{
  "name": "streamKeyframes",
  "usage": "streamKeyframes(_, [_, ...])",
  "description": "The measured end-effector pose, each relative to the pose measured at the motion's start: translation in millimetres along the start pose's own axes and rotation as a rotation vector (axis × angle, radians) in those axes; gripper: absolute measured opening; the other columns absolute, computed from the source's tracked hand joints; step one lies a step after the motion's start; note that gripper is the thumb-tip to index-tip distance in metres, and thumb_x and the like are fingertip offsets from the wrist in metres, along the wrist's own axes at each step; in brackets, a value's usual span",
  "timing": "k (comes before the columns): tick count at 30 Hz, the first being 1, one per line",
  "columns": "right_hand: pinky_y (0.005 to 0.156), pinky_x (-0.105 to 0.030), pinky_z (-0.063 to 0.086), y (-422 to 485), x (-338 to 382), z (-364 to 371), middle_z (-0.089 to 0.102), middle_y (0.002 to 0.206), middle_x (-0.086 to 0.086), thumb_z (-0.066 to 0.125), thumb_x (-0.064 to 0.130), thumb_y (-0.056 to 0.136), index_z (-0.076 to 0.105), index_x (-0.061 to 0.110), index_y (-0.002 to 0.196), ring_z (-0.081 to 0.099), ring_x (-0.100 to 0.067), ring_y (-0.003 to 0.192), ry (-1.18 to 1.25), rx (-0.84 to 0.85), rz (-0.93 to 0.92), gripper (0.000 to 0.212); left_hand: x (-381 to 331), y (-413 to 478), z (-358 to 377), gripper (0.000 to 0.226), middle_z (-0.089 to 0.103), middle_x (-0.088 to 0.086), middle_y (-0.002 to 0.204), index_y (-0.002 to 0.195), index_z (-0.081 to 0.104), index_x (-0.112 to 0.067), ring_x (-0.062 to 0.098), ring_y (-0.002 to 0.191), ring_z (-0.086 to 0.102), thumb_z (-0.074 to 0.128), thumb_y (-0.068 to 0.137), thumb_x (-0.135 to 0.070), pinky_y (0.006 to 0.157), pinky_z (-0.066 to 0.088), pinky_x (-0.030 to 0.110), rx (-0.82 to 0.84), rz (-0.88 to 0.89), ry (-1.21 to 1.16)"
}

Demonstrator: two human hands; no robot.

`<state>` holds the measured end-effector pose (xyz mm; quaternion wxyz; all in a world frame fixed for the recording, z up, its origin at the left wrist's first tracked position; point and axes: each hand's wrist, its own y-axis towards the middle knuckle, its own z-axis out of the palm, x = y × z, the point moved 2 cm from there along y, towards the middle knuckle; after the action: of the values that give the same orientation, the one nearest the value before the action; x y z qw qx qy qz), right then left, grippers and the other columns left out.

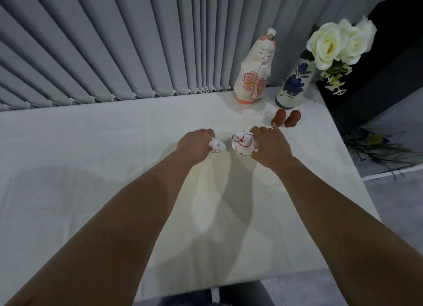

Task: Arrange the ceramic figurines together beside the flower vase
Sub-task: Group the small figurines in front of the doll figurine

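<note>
- A white bench [91, 168] is seen from above, backed along its far edge by grey vertical blinds [114, 42]; its right edge falls away to a dark wall and a grey floor.
- Near the far right corner a flower vase [294, 83], pale with blue painted blooms, is stood upright; white roses [332, 42] are carried in it.
- Just to the left of the vase, at the far edge, a tall doll figurine [255, 70] in white and salmon with pink flower motifs is stood upright, apart from the vase.
- In front of the vase, close to the right edge, two small brown figurines [286, 118] are set side by side, nearly touching each other.
- Toward the middle of the bench, nearer than the brown pair, a small white figurine [217, 145] is held by the left hand [194, 145]; the fingers are closed on it from its left side, and only part of it is shown; whether it rests on the bench cannot be told.
- Just to its right, with a narrow gap between, a rounder white figurine with red cord markings [241, 143] is gripped by the right hand [270, 145]; the fingers are clamped over its top and right side, while the index finger is extended toward the brown pair.
- Both forearms are stretched out from the near edge; their shadows are cast on the bench below.
- Beyond the right edge, on the floor, some green foliage [377, 145] is seen.
</note>
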<state>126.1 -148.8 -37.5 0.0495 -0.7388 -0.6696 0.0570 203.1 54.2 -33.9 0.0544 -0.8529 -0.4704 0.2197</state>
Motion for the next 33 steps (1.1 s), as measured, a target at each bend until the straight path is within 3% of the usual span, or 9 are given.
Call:
streamKeyframes(4, [0.104, -0.037, 0.035, 18, -4, -4, 0.066, 0.102, -0.006, 0.064, 0.033, 0.081, 0.052, 0.013, 0.111, 0.062, -0.026, 0.096, 0.014, -0.023, 0.016, 0.038, 6, 26, -16, 0.026, 0.064, 0.009, 0.115, 0.115, 0.058, -0.015, 0.034, 0.105, 0.062, 0.057, 0.090, -0.016, 0.086, 0.048, 0.039, -0.053, -0.010, -0.031])
streamKeyframes(13, [0.118, -0.046, 0.027, 76, -11, -24, 0.069, 0.114, -0.010, 0.068, 0.036, 0.082, 0.051, 0.012, 0.127, 0.063, -0.029, 0.111, 0.042, -0.137, 0.132, 0.055, 6, 93, -48, 0.024, 0.063, 0.016, 0.107, 0.106, 0.060, -0.008, 0.038, 0.099, 0.061, 0.057, 0.083, -0.013, 0.081, 0.048, 0.037, -0.064, -0.066, -0.129])
streamKeyframes(20, [0.119, -0.049, 0.026, 85, -10, -14, 0.069, 0.115, -0.009, 0.064, 0.028, 0.084, 0.053, 0.018, 0.127, 0.062, -0.029, 0.113, 0.104, -0.155, 0.161, 0.047, 8, 123, -43, 0.029, 0.062, 0.010, 0.122, 0.119, 0.059, -0.018, 0.033, 0.111, 0.061, 0.058, 0.090, -0.020, 0.093, 0.050, 0.039, -0.054, -0.016, -0.116])
streamKeyframes(24, [0.119, -0.049, 0.025, 78, -5, -14, 0.067, 0.117, -0.011, 0.067, 0.017, 0.076, 0.051, 0.016, 0.127, 0.059, -0.032, 0.116, 0.143, -0.212, 0.168, 0.054, 14, 124, -42, 0.044, 0.056, 0.011, 0.133, 0.132, 0.050, -0.014, 0.034, 0.120, 0.057, 0.062, 0.090, -0.016, 0.100, 0.047, 0.043, -0.092, 0.047, -0.062])
streamKeyframes(33, [0.123, -0.044, 0.013, 73, 1, -17, 0.063, 0.124, -0.010, 0.064, 0.006, 0.076, 0.047, 0.014, 0.134, 0.055, -0.029, 0.122, 0.158, -0.221, 0.201, 0.061, 15, 123, -46, 0.041, 0.058, 0.014, 0.131, 0.130, 0.054, -0.011, 0.038, 0.118, 0.058, 0.056, 0.089, -0.004, 0.098, 0.048, 0.047, -0.124, 0.056, 0.029])
